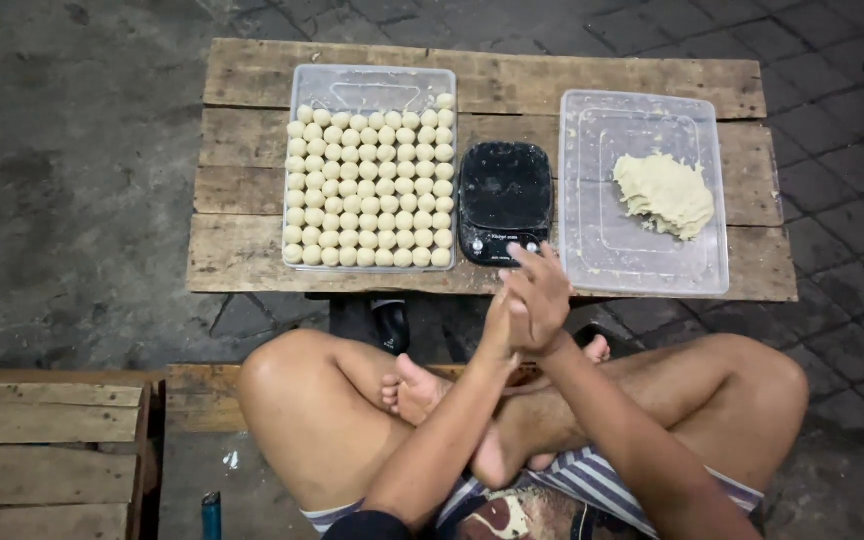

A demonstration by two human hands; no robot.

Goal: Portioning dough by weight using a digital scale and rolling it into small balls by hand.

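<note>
Hands meet palm to palm just in front of the low table's near edge: the right hand (542, 295) lies flat over the left hand (500, 325), fingers stretched out straight. Whether anything sits pressed between the palms cannot be told.

Just beyond the fingertips rests a small black digital kitchen scale (505, 200) with a glossy, dusty top. To its left lies a clear rectangular plastic tray (372, 80) packed with neat rows of small, round, pale cream dough balls (370, 190), all alike in size, filling all but the far strip. To the scale's right, a second clear plastic tray (592, 250) holds one rough, ragged lump of pale dough (664, 193) toward its far right side.

All rest on a weathered wooden plank table (492, 75) over dark paving. The person sits cross-legged, barefoot, in striped shorts.
</note>
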